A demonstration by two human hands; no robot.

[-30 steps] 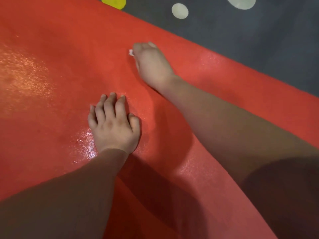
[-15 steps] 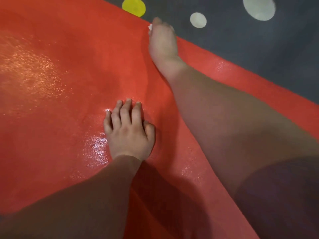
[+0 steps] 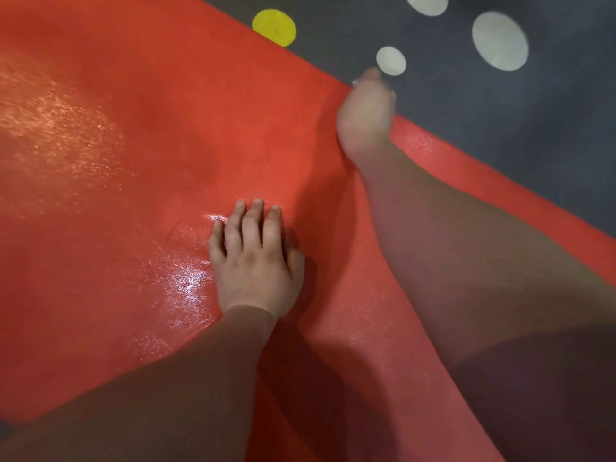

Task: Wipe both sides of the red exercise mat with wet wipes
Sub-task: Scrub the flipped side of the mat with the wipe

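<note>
At far edge of red mat [image 3: 133, 168], wiping with right hand [image 3: 365, 118], grip unclear; bracing with flat left hand [image 3: 255, 261]; underside likely undone.

Dark grey floor covering [image 3: 500, 128] at upper right bears a yellow dot [image 3: 274, 27], a small whitish dot [image 3: 391, 60], a large whitish dot [image 3: 500, 41] and a cut-off whitish dot [image 3: 426, 3].

I see my left hand [image 3: 253, 261] and right hand [image 3: 365, 118] bare, and both forearms [image 3: 450, 245] uncovered by any cloth.
</note>
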